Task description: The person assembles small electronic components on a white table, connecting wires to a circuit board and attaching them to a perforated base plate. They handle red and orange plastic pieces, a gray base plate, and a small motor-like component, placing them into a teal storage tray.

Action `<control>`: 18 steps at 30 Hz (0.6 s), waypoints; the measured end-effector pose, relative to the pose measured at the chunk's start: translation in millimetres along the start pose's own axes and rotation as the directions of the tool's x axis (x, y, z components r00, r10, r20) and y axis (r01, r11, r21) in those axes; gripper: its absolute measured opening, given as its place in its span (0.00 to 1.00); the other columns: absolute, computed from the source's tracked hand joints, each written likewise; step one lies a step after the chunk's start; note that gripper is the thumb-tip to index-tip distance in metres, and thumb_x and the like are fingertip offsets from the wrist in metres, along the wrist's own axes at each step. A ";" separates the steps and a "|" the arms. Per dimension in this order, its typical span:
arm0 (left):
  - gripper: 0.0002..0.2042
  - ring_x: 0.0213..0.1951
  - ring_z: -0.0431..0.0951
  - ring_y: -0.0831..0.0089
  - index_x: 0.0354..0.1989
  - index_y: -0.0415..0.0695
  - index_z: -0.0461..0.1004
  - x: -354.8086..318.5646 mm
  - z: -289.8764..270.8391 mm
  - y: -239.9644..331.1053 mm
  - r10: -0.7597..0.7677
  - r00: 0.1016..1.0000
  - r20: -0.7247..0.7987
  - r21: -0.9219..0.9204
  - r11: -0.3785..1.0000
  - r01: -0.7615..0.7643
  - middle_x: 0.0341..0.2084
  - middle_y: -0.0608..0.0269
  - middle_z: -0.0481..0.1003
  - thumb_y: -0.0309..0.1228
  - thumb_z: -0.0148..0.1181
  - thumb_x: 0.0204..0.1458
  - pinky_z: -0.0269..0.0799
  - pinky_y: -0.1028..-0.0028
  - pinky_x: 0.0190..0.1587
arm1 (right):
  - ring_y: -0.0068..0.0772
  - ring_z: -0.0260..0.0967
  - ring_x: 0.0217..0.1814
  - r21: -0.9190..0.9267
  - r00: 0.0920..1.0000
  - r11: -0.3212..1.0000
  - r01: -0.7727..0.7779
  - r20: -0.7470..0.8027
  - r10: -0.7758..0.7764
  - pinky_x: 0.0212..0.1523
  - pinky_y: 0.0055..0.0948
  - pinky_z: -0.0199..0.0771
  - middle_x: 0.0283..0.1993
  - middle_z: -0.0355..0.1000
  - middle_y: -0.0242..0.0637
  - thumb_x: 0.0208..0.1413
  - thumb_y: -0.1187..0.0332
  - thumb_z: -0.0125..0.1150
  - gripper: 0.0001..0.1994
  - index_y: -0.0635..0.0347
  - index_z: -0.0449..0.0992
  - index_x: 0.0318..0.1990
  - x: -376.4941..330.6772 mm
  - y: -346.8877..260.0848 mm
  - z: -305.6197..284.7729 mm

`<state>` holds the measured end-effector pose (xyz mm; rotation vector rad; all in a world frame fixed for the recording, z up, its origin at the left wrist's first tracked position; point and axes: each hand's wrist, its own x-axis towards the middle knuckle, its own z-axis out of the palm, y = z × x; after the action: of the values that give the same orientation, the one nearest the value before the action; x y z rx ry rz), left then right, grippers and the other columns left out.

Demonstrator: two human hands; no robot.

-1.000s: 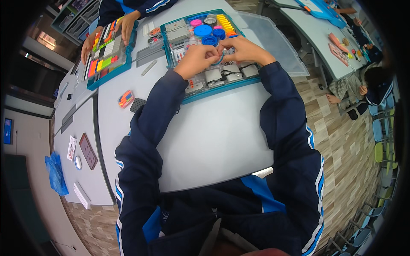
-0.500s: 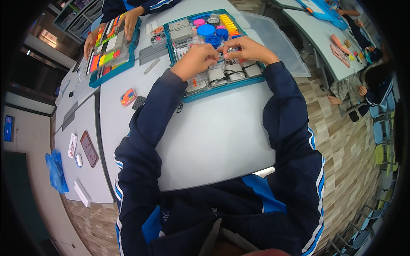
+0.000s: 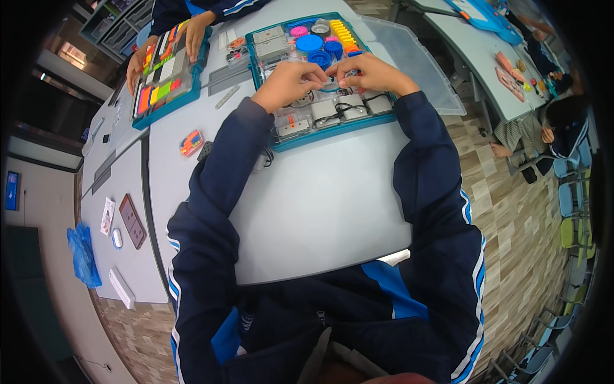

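Both your hands meet over the middle of the teal parts tray [image 3: 300, 142], which sits at the far edge of the grey table [image 3: 320, 211]. Your left hand [image 3: 289, 82] and right hand [image 3: 369, 72] have fingers drawn together, pinching a small blue piece [image 3: 334, 75] between them; its shape is unclear. Keep wrists low and work directly above the compartments, clear of the black wires [image 3: 342, 107].
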<state>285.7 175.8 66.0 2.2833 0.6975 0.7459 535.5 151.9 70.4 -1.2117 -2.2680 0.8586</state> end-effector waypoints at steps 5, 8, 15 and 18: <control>0.06 0.34 0.84 0.64 0.38 0.38 0.82 -1.8 -9.6 -6.0 0.101 0.995 -0.004 0.221 0.970 -0.098 0.32 0.55 0.82 0.21 0.66 0.51 0.78 0.69 0.39 | 0.24 0.72 0.22 0.003 1.000 1.000 0.009 -0.024 -0.009 0.26 0.26 0.76 0.56 0.80 0.33 0.59 0.71 0.64 0.08 0.63 0.75 0.30 0.0 1.6 0.6; 0.06 0.36 0.81 0.57 0.38 0.39 0.82 -0.8 -5.3 -7.9 0.166 0.986 0.005 0.322 0.933 -0.158 0.33 0.53 0.80 0.23 0.64 0.51 0.77 0.65 0.42 | 0.24 0.75 0.36 -0.038 0.998 0.997 0.061 -0.014 -0.062 0.28 0.25 0.80 0.57 0.79 0.33 0.59 0.74 0.63 0.06 0.63 0.74 0.31 0.2 2.5 -0.8; 0.04 0.36 0.80 0.54 0.36 0.39 0.80 2.7 -1.9 -14.7 0.315 0.949 0.011 0.439 0.851 -0.288 0.34 0.55 0.79 0.24 0.62 0.53 0.77 0.63 0.40 | 0.25 0.75 0.32 0.049 0.999 0.998 0.036 -0.022 -0.035 0.27 0.27 0.76 0.56 0.80 0.36 0.59 0.75 0.61 0.12 0.62 0.66 0.26 -0.6 4.5 -0.3; 0.04 0.38 0.79 0.54 0.37 0.40 0.79 3.2 1.0 -16.6 0.354 0.935 0.010 0.505 0.805 -0.310 0.34 0.56 0.78 0.24 0.63 0.54 0.76 0.62 0.41 | 0.25 0.75 0.35 0.039 1.000 0.999 0.009 -0.005 -0.009 0.28 0.27 0.76 0.56 0.80 0.36 0.59 0.76 0.61 0.12 0.62 0.65 0.26 -0.4 4.2 -0.9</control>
<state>283.9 188.5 54.9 2.9207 0.5801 0.9089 538.7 153.7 68.1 -1.1847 -2.2408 0.8919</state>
